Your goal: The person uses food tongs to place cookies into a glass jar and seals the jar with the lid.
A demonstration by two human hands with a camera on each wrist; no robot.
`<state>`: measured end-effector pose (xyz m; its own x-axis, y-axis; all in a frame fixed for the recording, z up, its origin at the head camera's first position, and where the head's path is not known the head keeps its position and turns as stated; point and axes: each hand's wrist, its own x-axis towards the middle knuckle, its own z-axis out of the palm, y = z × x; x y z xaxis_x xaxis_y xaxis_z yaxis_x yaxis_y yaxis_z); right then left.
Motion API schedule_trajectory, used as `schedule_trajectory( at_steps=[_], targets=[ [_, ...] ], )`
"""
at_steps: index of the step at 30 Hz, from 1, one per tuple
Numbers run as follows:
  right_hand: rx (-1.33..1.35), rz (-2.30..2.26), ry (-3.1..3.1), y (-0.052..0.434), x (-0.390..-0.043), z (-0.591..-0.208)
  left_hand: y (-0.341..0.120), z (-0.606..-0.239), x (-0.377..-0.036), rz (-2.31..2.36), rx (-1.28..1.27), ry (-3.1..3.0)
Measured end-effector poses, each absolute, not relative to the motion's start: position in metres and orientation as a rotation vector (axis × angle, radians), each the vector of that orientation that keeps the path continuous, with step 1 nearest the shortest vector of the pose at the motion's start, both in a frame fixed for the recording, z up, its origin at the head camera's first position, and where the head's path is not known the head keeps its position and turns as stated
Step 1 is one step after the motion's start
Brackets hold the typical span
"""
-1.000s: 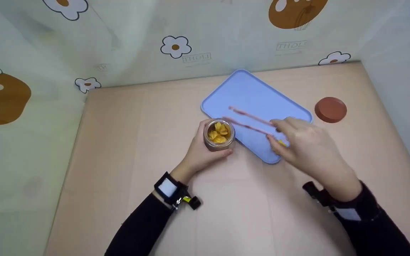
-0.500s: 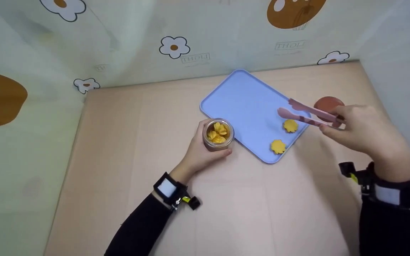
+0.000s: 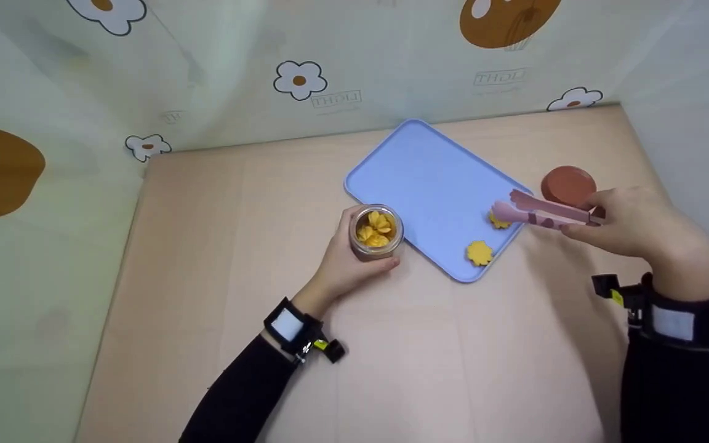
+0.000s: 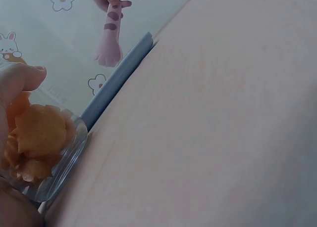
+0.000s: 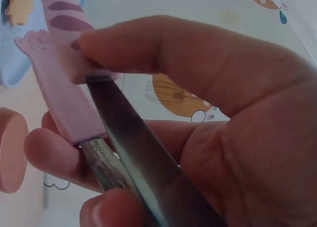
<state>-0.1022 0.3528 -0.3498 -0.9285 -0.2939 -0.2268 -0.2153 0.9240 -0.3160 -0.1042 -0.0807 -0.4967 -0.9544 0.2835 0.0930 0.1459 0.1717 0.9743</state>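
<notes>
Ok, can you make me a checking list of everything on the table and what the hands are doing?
Surface: tan table, bare in front.
Job's things: glass jar of yellow flower pieces; blue tray with two yellow flowers, one free, one at the tongs' tips.
Clutter: brown lid lying beside the tray.
Grippers: left hand holds the jar; right hand grips pink tongs.
Cables: nothing seen.
Surroundings: curtain with flower prints.
</notes>
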Motion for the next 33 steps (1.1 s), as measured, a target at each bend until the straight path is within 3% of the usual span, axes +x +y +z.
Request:
schedule_trajectory(
  at_steps=[18, 33],
  targets=[
    [-0.288, -0.384, 2.685, 0.349, -0.1062, -0.3461, -0.0814, -0.4922, -0.1038, 1.889, 0.392, 2.32],
    [-0.375, -0.435, 2.696, 0.3524, -0.1087, -0.3533, -0.0815, -0.4924, -0.1041, 1.899, 0.428, 2.316]
  ],
)
